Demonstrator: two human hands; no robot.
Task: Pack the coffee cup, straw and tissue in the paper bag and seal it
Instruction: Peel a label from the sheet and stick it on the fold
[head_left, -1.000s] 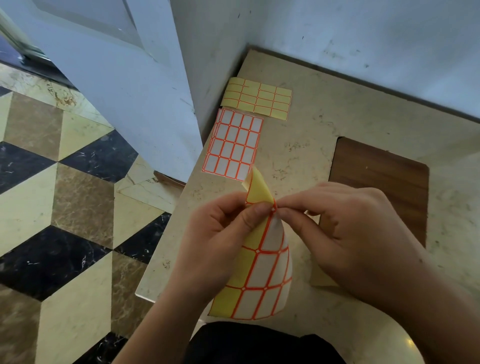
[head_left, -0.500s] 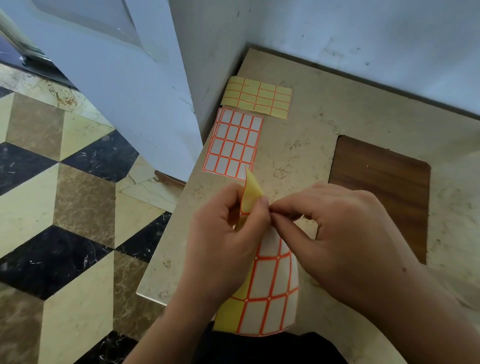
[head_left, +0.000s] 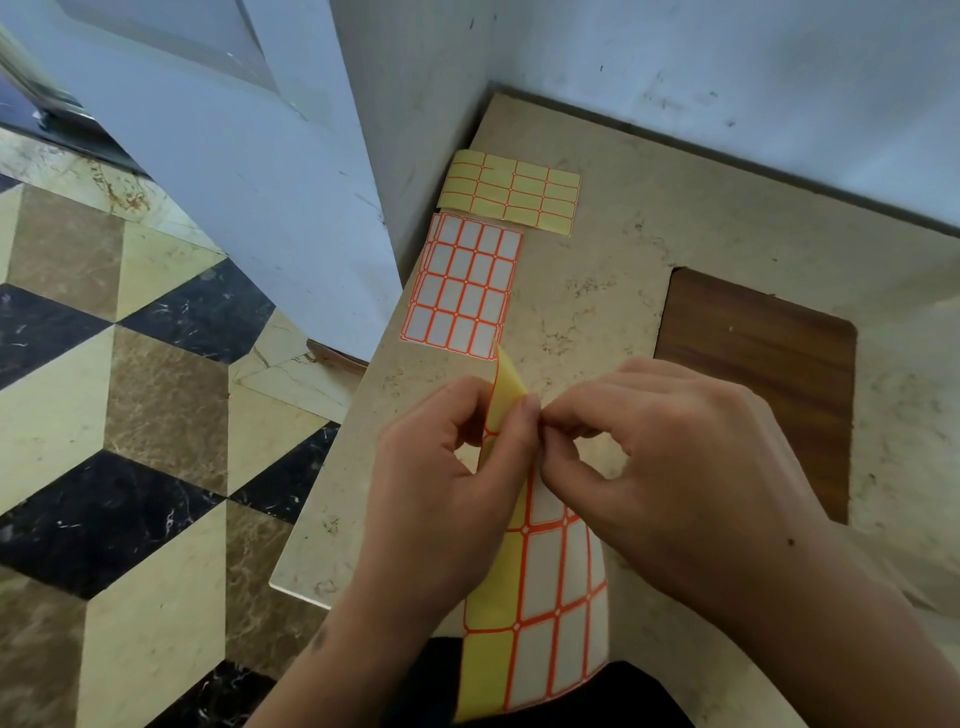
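Left hand (head_left: 447, 467) grip pinches curled yellow-backed sheet of orange-bordered white labels (head_left: 540, 597); right hand (head_left: 670, 467) grip nips one label at top corner. Sealing step, judged. Next: clean peel. Paper bag, cup unseen.

Arms: both are showing bare, no sleeves
Left hand (head_left: 457, 483): wearing no rings
Right hand (head_left: 670, 467): wearing no rings
Clothing (head_left: 613, 699): black fabric is showing below
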